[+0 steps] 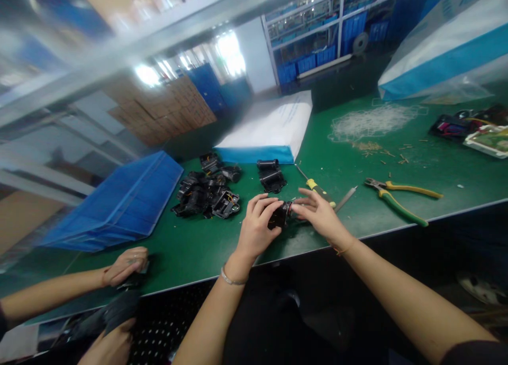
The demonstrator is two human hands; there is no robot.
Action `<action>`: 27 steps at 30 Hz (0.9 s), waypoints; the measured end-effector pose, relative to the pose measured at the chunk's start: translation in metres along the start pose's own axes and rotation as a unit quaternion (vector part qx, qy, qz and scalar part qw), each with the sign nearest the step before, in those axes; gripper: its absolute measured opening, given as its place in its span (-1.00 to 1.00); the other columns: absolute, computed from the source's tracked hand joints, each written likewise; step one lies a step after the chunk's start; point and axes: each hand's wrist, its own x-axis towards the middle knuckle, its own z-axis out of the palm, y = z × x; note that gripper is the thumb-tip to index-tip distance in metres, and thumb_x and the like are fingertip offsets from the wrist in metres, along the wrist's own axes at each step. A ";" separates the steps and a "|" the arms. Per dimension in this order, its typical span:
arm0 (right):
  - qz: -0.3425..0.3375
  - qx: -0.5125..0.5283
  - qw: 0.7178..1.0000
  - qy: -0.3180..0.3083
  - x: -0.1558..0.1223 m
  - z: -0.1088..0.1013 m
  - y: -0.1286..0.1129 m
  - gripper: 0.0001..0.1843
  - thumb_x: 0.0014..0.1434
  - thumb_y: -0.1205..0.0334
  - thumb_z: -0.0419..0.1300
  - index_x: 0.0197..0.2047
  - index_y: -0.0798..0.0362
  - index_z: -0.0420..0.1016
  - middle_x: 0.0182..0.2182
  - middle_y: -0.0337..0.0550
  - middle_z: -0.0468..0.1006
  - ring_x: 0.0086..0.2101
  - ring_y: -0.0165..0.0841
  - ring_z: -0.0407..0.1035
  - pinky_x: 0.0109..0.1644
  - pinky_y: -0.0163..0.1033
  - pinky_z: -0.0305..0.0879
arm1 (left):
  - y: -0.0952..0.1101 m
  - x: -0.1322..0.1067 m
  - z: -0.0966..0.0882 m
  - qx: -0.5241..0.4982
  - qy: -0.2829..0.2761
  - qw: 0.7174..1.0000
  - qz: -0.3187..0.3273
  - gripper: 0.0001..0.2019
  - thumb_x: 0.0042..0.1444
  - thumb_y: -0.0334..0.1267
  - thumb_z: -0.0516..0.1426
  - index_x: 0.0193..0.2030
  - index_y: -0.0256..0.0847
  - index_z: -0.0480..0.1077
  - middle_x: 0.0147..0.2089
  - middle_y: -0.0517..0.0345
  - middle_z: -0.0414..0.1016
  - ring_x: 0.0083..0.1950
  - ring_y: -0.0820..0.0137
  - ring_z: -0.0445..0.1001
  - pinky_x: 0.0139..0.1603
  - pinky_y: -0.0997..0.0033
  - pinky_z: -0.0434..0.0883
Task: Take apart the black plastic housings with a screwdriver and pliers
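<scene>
My left hand (256,225) grips a small black plastic housing (280,215) just above the bench's front edge, with its thumb below and fingers over the top. My right hand (319,214) has its fingertips at the right end of the same housing, where a bit of reddish wire seems to show; the fingers partly hide it. Just beyond my right hand lie a yellow-and-black screwdriver (317,189) and a grey pen-like tool (346,198). Behind my left hand, more black cylindrical housings (271,175) rest on the bench.
A heap of black housings (208,190) sits left, beside a blue bin (115,206). Pliers (400,195) lie right. White thin loops (369,122), small brass-coloured pieces and a wired assembly (456,127) are farther back. White-and-blue sacks (270,124) stand behind. A co-worker's hands (127,267) work at left.
</scene>
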 end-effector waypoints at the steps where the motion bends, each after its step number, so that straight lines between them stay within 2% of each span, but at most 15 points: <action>1: 0.034 0.010 0.999 -0.017 0.003 0.001 0.002 -0.43 0.15 -0.08 0.18 0.11 0.13 0.35 -0.16 0.10 0.56 -0.24 -0.20 0.52 -0.20 -0.04 0.52 | 0.000 0.000 0.000 0.002 -0.001 1.000 0.002 -0.41 -0.11 -0.52 0.21 0.12 -0.07 0.32 0.12 0.09 0.39 0.28 0.14 0.17 0.27 0.02 0.27; 3: 0.062 0.008 0.997 -0.053 0.007 0.004 0.006 -0.42 0.22 -0.19 0.02 -0.15 0.22 0.48 -0.42 0.09 0.57 -0.44 -0.21 0.52 -0.40 -0.07 0.52 | 0.001 0.001 0.000 0.007 -0.004 1.000 0.006 -0.41 -0.10 -0.52 0.20 0.12 -0.08 0.32 0.12 0.10 0.39 0.28 0.15 0.17 0.28 0.05 0.27; 4: 0.061 0.006 0.996 -0.063 0.007 0.005 0.008 -0.45 0.21 -0.18 0.04 -0.23 0.21 0.50 -0.47 0.07 0.57 -0.47 -0.22 0.51 -0.41 -0.08 0.51 | 0.001 0.001 0.001 0.009 -0.006 1.000 0.008 -0.42 -0.09 -0.52 0.20 0.12 -0.08 0.32 0.12 0.10 0.39 0.28 0.16 0.16 0.28 0.06 0.27; 5: 0.053 0.003 0.996 -0.066 0.008 0.005 0.009 -0.52 0.17 -0.13 0.14 -0.25 0.19 0.50 -0.45 0.05 0.57 -0.45 -0.22 0.52 -0.37 -0.08 0.52 | 0.001 0.001 0.001 0.012 -0.007 1.000 0.009 -0.42 -0.09 -0.51 0.21 0.11 -0.08 0.33 0.11 0.10 0.39 0.28 0.17 0.17 0.28 0.07 0.27; 7: 0.015 -0.003 0.999 -0.048 0.006 0.003 0.009 -0.62 0.02 0.08 0.32 -0.13 0.12 0.47 -0.23 0.03 0.58 -0.26 -0.23 0.52 -0.15 -0.09 0.50 | 0.000 0.001 0.001 0.019 -0.006 1.000 0.005 -0.42 -0.10 -0.51 0.22 0.11 -0.08 0.33 0.10 0.10 0.39 0.27 0.18 0.17 0.29 0.09 0.27; 9: -0.033 -0.012 0.999 -0.012 0.005 0.000 0.009 -0.38 -0.10 0.28 0.38 0.07 -0.01 0.37 0.06 -0.03 0.43 0.01 -0.24 0.40 0.09 -0.11 0.37 | -0.001 0.000 0.001 0.025 -0.001 1.000 -0.004 -0.41 -0.11 -0.51 0.23 0.11 -0.08 0.33 0.11 0.11 0.39 0.27 0.18 0.17 0.30 0.09 0.26; 11: -0.061 -0.031 0.998 0.008 0.005 -0.002 0.010 -0.19 -0.10 0.32 0.36 0.22 -0.11 0.21 0.19 -0.06 0.29 0.10 -0.26 0.30 0.16 -0.11 0.30 | -0.001 0.000 0.000 0.027 0.002 1.000 -0.011 -0.40 -0.12 -0.51 0.23 0.12 -0.07 0.32 0.12 0.10 0.38 0.28 0.17 0.17 0.30 0.08 0.25; 14: -0.060 -0.065 0.996 -0.003 0.009 -0.003 0.016 -0.19 -0.05 0.28 0.34 0.26 -0.03 0.17 0.09 0.03 0.36 -0.02 -0.22 0.40 0.06 -0.03 0.39 | 0.000 0.001 0.001 0.019 0.000 1.000 -0.019 -0.40 -0.12 -0.52 0.22 0.11 -0.08 0.33 0.12 0.10 0.38 0.28 0.17 0.16 0.31 0.08 0.23; 17: -0.062 -0.092 0.994 -0.007 0.011 -0.003 0.024 -0.36 -0.13 0.36 0.35 0.08 0.02 0.42 0.00 0.00 0.42 -0.03 -0.16 0.38 0.13 0.08 0.30 | -0.003 0.001 0.005 -0.029 0.013 0.998 -0.061 -0.42 -0.13 -0.48 0.24 0.10 -0.09 0.35 0.11 0.09 0.39 0.27 0.15 0.20 0.32 0.05 0.20; 19: -0.067 -0.099 0.993 -0.004 0.010 -0.004 0.027 -0.46 -0.18 0.43 0.35 -0.05 0.01 0.52 -0.02 -0.04 0.43 0.04 -0.13 0.31 0.23 0.12 0.17 | -0.007 0.001 0.008 -0.118 0.053 0.982 -0.139 -0.44 -0.14 -0.37 0.29 0.08 -0.13 0.36 0.10 0.05 0.40 0.22 0.15 0.27 0.30 0.03 0.21; 20: -0.065 -0.096 0.993 -0.003 0.010 -0.004 0.028 -0.48 -0.18 0.43 0.35 -0.07 0.01 0.53 -0.02 -0.04 0.43 0.06 -0.13 0.29 0.25 0.12 0.13 | -0.009 0.001 0.010 -0.191 0.079 0.960 -0.190 -0.45 -0.14 -0.31 0.31 0.07 -0.16 0.36 0.09 0.03 0.42 0.19 0.15 0.32 0.27 0.05 0.24; 21: -0.059 -0.089 0.994 -0.002 0.009 -0.003 0.028 -0.49 -0.16 0.42 0.35 -0.06 0.01 0.53 0.00 -0.04 0.43 0.06 -0.14 0.29 0.26 0.11 0.13 | -0.011 0.000 0.011 -0.279 0.104 0.924 -0.239 -0.47 -0.13 -0.24 0.32 0.05 -0.18 0.37 0.08 0.02 0.44 0.15 0.17 0.37 0.23 0.09 0.28; 23: -0.037 -0.064 0.997 -0.009 0.008 -0.001 0.024 -0.49 -0.08 0.33 0.35 0.01 0.04 0.48 0.01 0.00 0.45 0.03 -0.17 0.34 0.20 0.10 0.21 | -0.014 -0.001 0.011 -0.467 0.145 0.817 -0.306 -0.55 -0.06 -0.17 0.29 0.01 -0.22 0.41 0.04 0.01 0.49 0.09 0.21 0.44 0.15 0.19 0.35; 25: -0.003 -0.025 0.999 -0.036 0.008 0.004 0.017 -0.55 0.07 0.17 0.29 0.04 0.09 0.46 -0.05 0.05 0.51 -0.06 -0.21 0.42 0.09 0.04 0.35 | -0.015 -0.002 0.009 -0.608 0.167 0.701 -0.334 -0.65 0.01 -0.14 0.25 -0.07 -0.23 0.46 -0.02 0.04 0.55 0.03 0.26 0.49 0.09 0.28 0.38; 27: 0.032 0.020 0.996 -0.081 0.008 0.010 0.009 -0.55 0.22 -0.03 0.13 -0.01 0.14 0.48 -0.15 0.09 0.58 -0.14 -0.23 0.49 -0.04 -0.03 0.46 | -0.015 -0.003 0.007 -0.675 0.176 0.624 -0.353 -0.72 0.02 -0.14 0.25 -0.15 -0.23 0.50 -0.10 0.08 0.59 -0.04 0.29 0.52 0.03 0.32 0.40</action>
